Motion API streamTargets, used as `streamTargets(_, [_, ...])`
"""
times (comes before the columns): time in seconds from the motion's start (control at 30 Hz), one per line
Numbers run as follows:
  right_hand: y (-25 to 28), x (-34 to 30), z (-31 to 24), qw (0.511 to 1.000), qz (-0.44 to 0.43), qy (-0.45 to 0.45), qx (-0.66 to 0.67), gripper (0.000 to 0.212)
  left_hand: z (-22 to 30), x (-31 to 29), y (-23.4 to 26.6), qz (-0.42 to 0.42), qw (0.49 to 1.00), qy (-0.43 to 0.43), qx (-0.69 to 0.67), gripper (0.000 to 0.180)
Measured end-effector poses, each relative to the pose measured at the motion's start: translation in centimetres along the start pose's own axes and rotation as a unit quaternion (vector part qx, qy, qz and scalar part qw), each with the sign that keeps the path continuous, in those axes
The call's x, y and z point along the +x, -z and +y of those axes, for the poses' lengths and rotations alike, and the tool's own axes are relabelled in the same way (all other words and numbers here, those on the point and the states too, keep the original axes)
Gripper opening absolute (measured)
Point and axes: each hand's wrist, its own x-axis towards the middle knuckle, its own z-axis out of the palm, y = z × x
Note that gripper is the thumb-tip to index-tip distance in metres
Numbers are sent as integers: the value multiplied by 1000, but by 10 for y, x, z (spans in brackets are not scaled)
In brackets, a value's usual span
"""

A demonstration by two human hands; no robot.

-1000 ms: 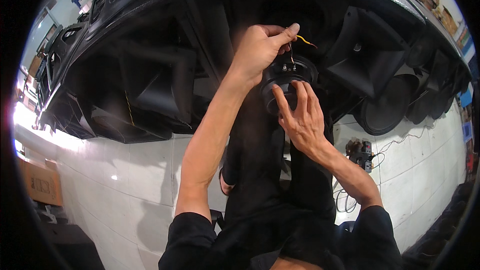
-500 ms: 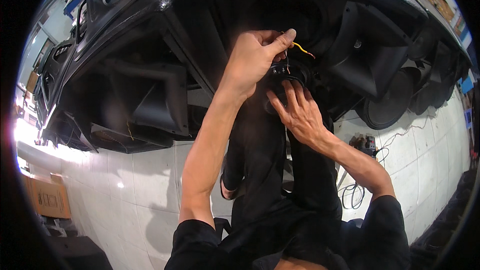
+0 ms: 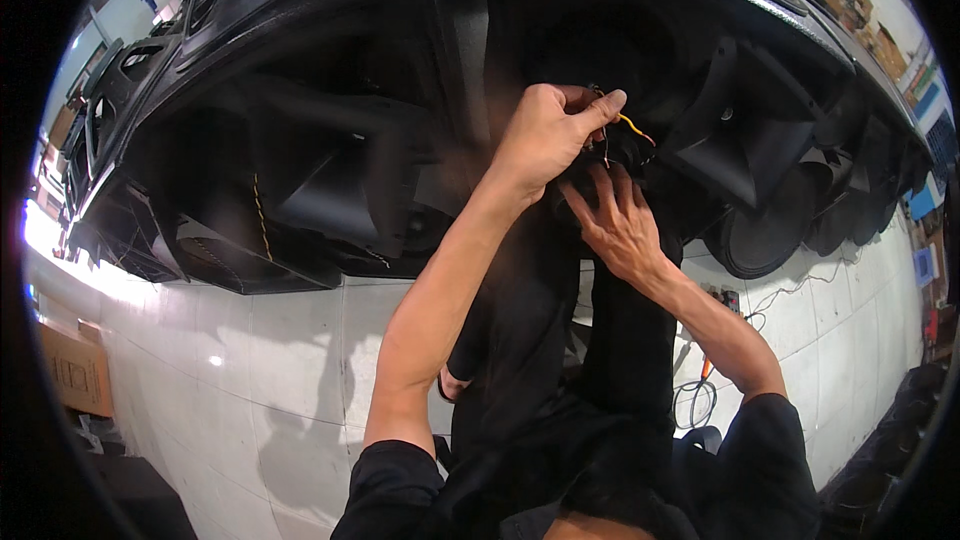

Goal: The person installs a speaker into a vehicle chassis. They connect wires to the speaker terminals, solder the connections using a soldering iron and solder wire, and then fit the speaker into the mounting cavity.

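Round black driver (image 3: 625, 152) sits just above frame centre, mostly hidden behind the hands. Its metal terminals, clear 1 s ago, are now lost in shadow and fingers. Dark thin wire (image 3: 606, 148) hangs with its bare end right by the right fingertips; yellow wire (image 3: 637, 129) sticks out to the right, its end loose

Left hand (image 3: 550, 135): thumb and finger together, pinched on the wires. Right hand (image 3: 622, 218): fingers spread over the near side of the driver; cannot tell if it's clamped or only resting

Delta: hands are closer together in frame than 1 s ago, left one lower and further right. So wire end and driver look right next to each other, but I see no joint made, and contact can't be confirmed

Around it: black horn (image 3: 740, 135) right of the hands, round speaker (image 3: 755, 235) below that, second horn (image 3: 335, 185) left of centre. Lower right, partly behind the forearm, a cable coil (image 3: 695, 405) on the pale tiled floor (image 3: 230, 340); cardboard box (image 3: 75, 370) at lower left
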Motion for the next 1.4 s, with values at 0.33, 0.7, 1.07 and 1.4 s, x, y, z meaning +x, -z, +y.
streamTargets(0.33, [-3,-6,2,997,5,-59,57,99,-6,1,14,44,998,-11,41,36])
streamTargets(0.7, [64,-9,19,882,212,-230,351,26,-38,-17,11,60,997,11,-38,26])
streamTargets(1.07, [50,4,9,855,216,-214,419,14,-41,-30,-3,47,997,26,59,23])
streamTargets(1.4, [45,-4,-4,824,176,-176,509,29,-50,-44,3,9,975,104,-198,29])
